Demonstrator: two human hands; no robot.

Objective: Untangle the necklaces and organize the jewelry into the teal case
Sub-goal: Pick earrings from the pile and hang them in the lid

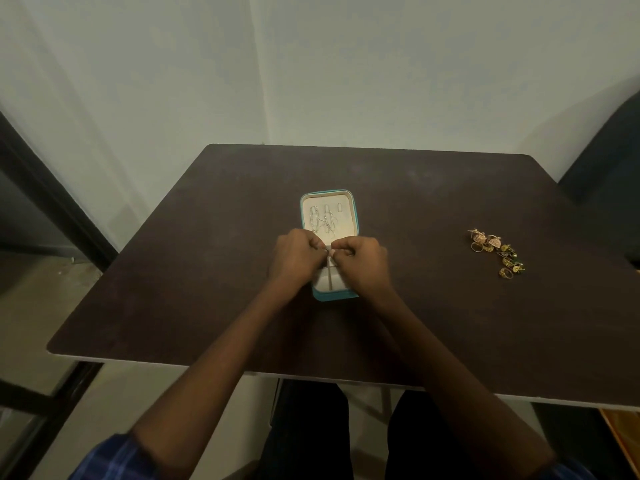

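Pale walls meet in a corner behind the dark brown desk (207, 271), on which the teal case (356, 216) is laid open, near the middle. All places below are given relative to this case. In its far half, on the cream lining, two thin silver necklaces (322, 220) are seen hanging from small hooks, side by side; a third hook to their right is bare. It is judged that the chains are hung apart like this so that they do not knot again. The near half, divided into small cream compartments, is mostly covered by the hands. The left hand (294, 256) and the right hand (360, 259) are held over the middle of the case, knuckles almost touching. The fingers (320, 244) of both hands are curled and pinched together at one small point, where something thin and pale is gripped between them, probably a chain or its clasp, but it is too small to be told surely. Such a close, two-handed pinch is judged to suit fine work on a thin chain. Well apart to the right of the case, a small pile of gold jewelry (497, 251) is lying on the desk, with rings, earrings and some green stones; it is not yet put away. No brand, label or writing can be read anywhere.
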